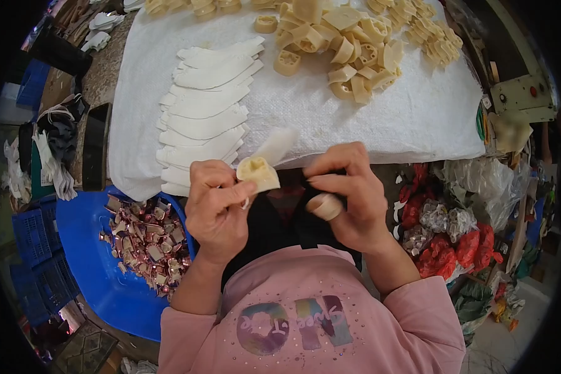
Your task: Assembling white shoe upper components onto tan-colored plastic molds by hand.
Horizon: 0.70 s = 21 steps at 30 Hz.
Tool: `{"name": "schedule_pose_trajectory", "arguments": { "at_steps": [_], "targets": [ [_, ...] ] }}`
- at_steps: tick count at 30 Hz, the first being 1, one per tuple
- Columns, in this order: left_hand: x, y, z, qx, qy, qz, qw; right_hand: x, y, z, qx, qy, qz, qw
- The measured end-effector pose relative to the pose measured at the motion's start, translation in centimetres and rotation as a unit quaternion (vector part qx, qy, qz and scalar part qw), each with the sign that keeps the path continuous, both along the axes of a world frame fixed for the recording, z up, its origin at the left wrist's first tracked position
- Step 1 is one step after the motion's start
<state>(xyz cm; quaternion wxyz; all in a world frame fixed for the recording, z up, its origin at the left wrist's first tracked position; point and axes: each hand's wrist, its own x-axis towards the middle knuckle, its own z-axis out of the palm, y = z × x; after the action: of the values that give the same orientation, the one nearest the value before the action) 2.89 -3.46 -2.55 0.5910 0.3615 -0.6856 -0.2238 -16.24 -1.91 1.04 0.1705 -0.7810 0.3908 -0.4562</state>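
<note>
Pinched between the thumb and fingers of my left hand (pixel 215 202) is a cream hollow block (pixel 255 169), which looks like a shoe heel. A white strip (pixel 277 144), smeared by motion, stands up from its far side. To its right, my right hand (pixel 352 196) is apart from it, its fingers curled. A beige rounded piece (pixel 324 207) shows at that hand's inner side, too blurred to name. Beyond my left hand, curved white strips (pixel 202 118) lie overlapped in a column on the white-covered table (pixel 417 131). Several loose cream heel blocks (pixel 358 56) are heaped farther back.
A blue tub (pixel 93 262) with shiny pinkish pieces (pixel 149 243) stands at my left, below the table edge. Blue crates (pixel 40 249) are beyond it. Red and clear plastic bags (pixel 455 249) pile up at my right. A grey-green machine part (pixel 523 96) stands at the far right.
</note>
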Motion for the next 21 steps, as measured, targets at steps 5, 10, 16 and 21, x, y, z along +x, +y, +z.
{"name": "schedule_pose_trajectory", "arguments": {
  "at_steps": [5, 10, 16, 21],
  "targets": [
    [-1.5, 0.7, 1.1, -0.018, 0.048, -0.058, 0.997, 1.1, 2.5, -4.0, 0.304, -0.415, -0.003, 0.857],
    [-1.5, 1.4, 1.2, 0.029, 0.042, -0.139, 0.989, 2.0, 3.2, -3.9, 0.363, -0.532, -0.009, 0.765],
    [-2.1, 1.1, 0.9, -0.043, -0.071, -0.110, 0.990, 1.1, 4.1, -3.6, 0.368, -0.480, -0.011, 0.796],
    [-2.6, 1.1, 1.3, -0.101, -0.199, -0.066, 0.973, 1.4, 3.6, -2.8, 0.319, -0.398, -0.009, 0.860]
  ]
}}
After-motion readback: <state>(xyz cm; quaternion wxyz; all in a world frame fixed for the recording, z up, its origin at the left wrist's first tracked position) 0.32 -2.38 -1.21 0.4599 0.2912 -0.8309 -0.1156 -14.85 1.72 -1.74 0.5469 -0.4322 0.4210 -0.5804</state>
